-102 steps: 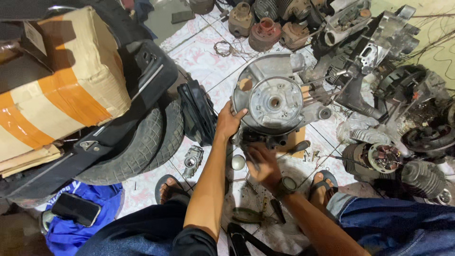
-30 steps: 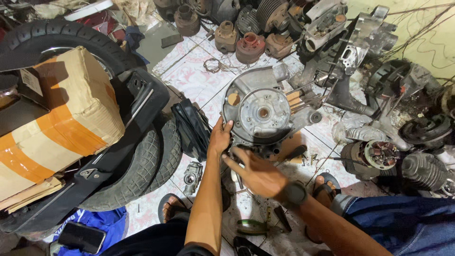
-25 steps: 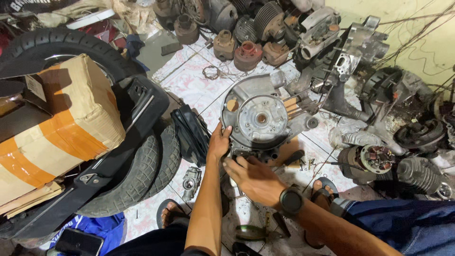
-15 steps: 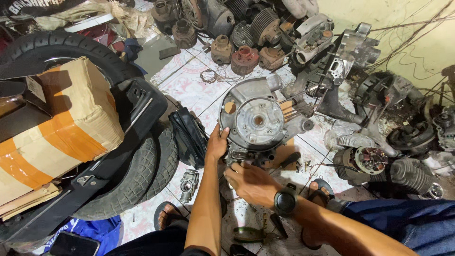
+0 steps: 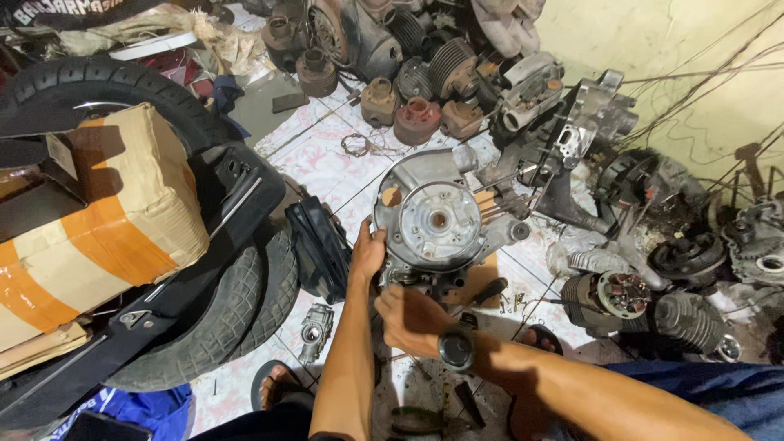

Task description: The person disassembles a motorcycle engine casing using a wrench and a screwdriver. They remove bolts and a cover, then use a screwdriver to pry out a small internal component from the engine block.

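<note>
Two bare hands work on one grey engine casing (image 5: pixel 437 224) that rests on the tiled floor (image 5: pixel 322 159), near the middle of the open patch of tiles and just ahead of the person's sandalled feet. The left hand (image 5: pixel 367 253) presses against the casing's left rim, thumb and fingers wrapped around the edge in a steadying clasp. The right hand (image 5: pixel 412 318), with a dark wristwatch (image 5: pixel 456 349) on its wrist, reaches in at the casing's lower edge; its fingers curl out of sight underneath, so I cannot tell whether they pinch anything or simply push.

By its look the casing is cast metal: heavy, rigid and probably greasy, so it would likely slip under a loose grip. The outer rim and the thick lugs at its sides look like the soundest places to hold; the round plate at its centre, with a small hole in the middle, offers nothing to grip. A dark-handled tool (image 5: pixel 482 292) lies on a piece of cardboard just right of the casing's lower edge.

To the left, worn tyres (image 5: pixel 220 327) lie under a black frame piece, with a taped cardboard box (image 5: pixel 98 220) beyond. Rusty cylinders (image 5: pixel 416 118) stand towards the far edge of the floor, and more engine parts (image 5: pixel 645 278) crowd the right side by the yellow wall.
</note>
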